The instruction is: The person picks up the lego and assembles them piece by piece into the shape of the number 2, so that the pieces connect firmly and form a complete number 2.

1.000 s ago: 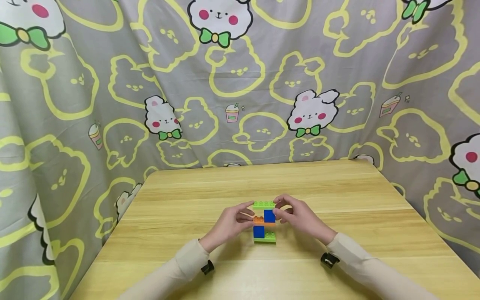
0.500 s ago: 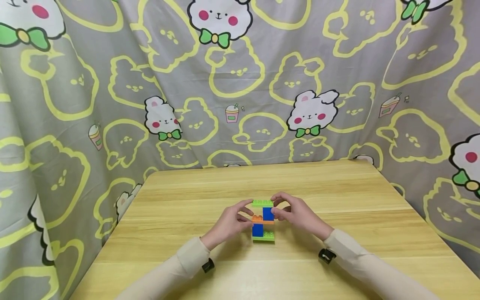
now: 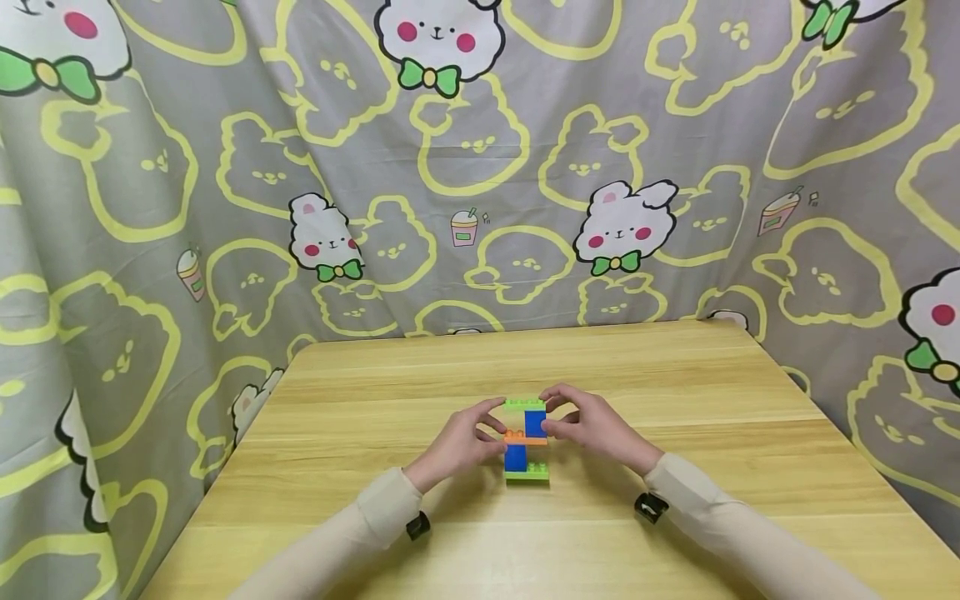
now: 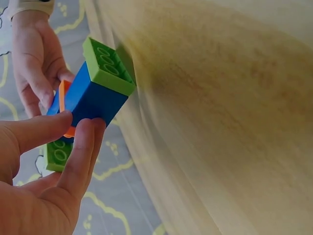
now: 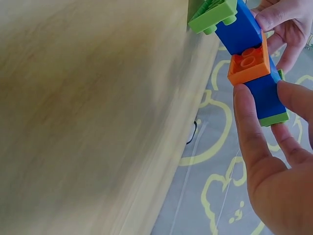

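Note:
A zigzag stack of toy building bricks stands upright on the table between both hands. Lowest is a green plate point(image 3: 537, 475), with a blue brick point(image 3: 515, 458) on its left half. An orange plate point(image 3: 534, 441) bridges above it. Over the right half rises a second blue brick point(image 3: 535, 423), capped by another green plate point(image 3: 524, 404). My left hand point(image 3: 456, 443) pinches the stack from its left, thumb and fingers at the lower blue brick, index at the top plate. From the other side my right hand point(image 3: 596, 429) pinches the upper blue brick, index finger at the top plate.
A wood-grain table point(image 3: 675, 375) lies under the stack. Grey curtains point(image 3: 405, 150) with cartoon animals hang behind it and along both sides. Black wrist devices point(image 3: 651, 507) sit below the cuffs of both light sleeves point(image 3: 697, 492).
The brick stack and both hands shifted very slightly left and away during the first half second. Since then they have barely moved, and the holds look the same.

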Available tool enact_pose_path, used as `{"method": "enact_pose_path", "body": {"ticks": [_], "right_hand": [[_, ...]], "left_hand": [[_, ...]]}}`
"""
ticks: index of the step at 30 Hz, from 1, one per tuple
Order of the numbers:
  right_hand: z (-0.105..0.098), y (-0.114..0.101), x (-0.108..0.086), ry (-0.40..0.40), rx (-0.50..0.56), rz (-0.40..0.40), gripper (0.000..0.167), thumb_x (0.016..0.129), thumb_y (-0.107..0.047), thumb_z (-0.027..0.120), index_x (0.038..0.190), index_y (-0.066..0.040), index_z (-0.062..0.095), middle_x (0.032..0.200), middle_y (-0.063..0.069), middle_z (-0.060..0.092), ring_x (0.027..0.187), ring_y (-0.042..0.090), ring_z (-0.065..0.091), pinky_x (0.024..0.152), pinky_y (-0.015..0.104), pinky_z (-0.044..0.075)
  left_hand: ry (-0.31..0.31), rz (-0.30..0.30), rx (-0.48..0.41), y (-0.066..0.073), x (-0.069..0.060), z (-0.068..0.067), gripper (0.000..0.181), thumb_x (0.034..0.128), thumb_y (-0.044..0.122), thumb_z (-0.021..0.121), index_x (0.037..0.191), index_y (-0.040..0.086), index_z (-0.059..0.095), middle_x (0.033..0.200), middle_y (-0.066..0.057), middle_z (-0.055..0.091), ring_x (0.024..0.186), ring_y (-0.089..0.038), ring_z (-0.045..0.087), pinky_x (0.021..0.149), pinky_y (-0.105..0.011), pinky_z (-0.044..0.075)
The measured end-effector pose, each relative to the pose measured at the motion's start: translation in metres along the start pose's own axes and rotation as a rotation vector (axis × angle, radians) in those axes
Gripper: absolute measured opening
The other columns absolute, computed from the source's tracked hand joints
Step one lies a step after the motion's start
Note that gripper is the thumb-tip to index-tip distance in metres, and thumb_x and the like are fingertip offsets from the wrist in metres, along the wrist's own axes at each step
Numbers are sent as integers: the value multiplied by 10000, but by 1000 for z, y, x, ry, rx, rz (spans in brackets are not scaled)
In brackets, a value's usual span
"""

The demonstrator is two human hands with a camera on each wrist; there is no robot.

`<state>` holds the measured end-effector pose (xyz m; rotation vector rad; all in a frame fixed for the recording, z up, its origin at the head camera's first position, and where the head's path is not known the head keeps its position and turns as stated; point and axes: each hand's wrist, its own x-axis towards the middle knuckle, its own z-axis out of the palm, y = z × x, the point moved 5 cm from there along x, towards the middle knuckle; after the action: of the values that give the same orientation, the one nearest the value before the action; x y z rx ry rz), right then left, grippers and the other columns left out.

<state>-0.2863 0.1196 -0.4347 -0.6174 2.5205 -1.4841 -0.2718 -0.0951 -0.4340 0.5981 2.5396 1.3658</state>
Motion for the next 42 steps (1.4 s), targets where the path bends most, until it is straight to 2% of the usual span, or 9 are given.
{"method": "enact_pose_path", "body": {"ticks": [6,13,24,32,42], "right_hand": [[1,4,3,-11,22,15,392,993,-228,696,1355,-133,580,1268,171,636,999,260,735,834,415,615],[1,9,9,-21,29,29,413,1000,-213,686,1384,-114,568,1279,179,636,969,233,742,823,401,616],[3,12,16,-40,26,52,439,998,-194,688,1404,-84,563,1270,175,643,976,240,733,818,366,618],[3,14,19,-38,24,65,467,976,-201,718,1391,-47,568,1241,177,656,951,231,730,806,345,617],[3,15,23,-47,-9,71,486,982,-198,708,1407,-16,556,1223,164,664,935,201,727,788,340,614]], "left_hand": [[-9,-25,25,-2,3,-1,701,921,91,760,1539,59,430,1116,-117,709,933,-243,752,798,-358,616],[-20,-57,41,-3,7,-2,718,914,121,773,1538,48,425,1118,-115,714,939,-244,748,819,-387,614],[-42,-108,69,-5,11,-5,733,909,141,773,1542,44,416,1130,-93,717,925,-176,708,846,-377,592],[-83,-165,19,-8,16,-5,766,899,159,780,1559,74,402,1125,-70,701,926,-165,686,846,-352,567],[-98,-180,2,-11,20,-5,787,884,136,786,1558,43,391,1087,-66,701,916,-175,675,819,-346,556]]}}
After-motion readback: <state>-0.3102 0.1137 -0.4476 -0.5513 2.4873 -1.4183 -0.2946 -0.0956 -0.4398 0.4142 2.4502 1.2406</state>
